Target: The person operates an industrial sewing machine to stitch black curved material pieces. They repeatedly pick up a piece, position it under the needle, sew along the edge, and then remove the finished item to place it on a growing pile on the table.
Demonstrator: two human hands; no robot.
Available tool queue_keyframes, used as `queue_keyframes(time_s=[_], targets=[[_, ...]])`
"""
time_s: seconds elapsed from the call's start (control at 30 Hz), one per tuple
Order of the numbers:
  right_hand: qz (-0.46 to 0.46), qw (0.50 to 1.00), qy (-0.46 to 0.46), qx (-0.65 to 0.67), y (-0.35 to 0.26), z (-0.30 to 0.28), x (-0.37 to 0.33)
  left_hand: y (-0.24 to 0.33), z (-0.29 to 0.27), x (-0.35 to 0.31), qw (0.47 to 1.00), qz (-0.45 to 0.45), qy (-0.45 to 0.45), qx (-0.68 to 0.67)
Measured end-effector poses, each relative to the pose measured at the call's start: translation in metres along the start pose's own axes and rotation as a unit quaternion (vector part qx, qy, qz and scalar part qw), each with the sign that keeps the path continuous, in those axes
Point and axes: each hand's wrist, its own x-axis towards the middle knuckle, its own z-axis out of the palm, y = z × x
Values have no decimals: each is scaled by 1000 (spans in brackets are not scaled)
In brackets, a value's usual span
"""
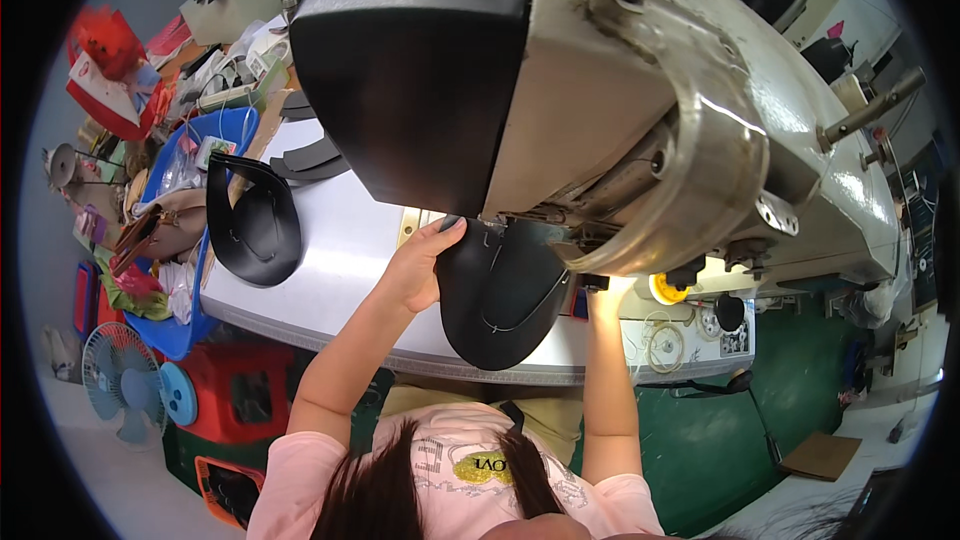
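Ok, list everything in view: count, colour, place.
Sewing machine: one, white and black, upper centre-right
Worktable: one, white, beneath it
Curved pieces: two, black, beneath machine and on table's left
Stacked pieces: several, black, table's upper left
Basin: one, blue, left
Fan: one, blue, lower left
Stool: one, red, lower left
Basket: one, orange, lower left
Cardboard: one, brown, lower right
Mixed clutter: uncounted, multicoloured, upper left
Left grip: one, bare, on curved piece at centre
Right grip: one, bare, partly hidden behind machine

A workshop, by its large industrial sewing machine [620,70].
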Motion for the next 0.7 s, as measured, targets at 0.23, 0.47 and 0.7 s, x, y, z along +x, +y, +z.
queue_keyframes(time_s=[0.23, 0.47, 0.7], targets=[[-63, 675, -34, -734, -63, 64, -8, -1, 8, -13, 999, 3, 35, 21], [0, 951, 41, -306, -54, 60, 5, -6, 16, -18, 978, 93, 71, 172], [218, 968, 73, 98, -61, 37, 27, 0, 21, -15, 965, 108, 98, 217]])
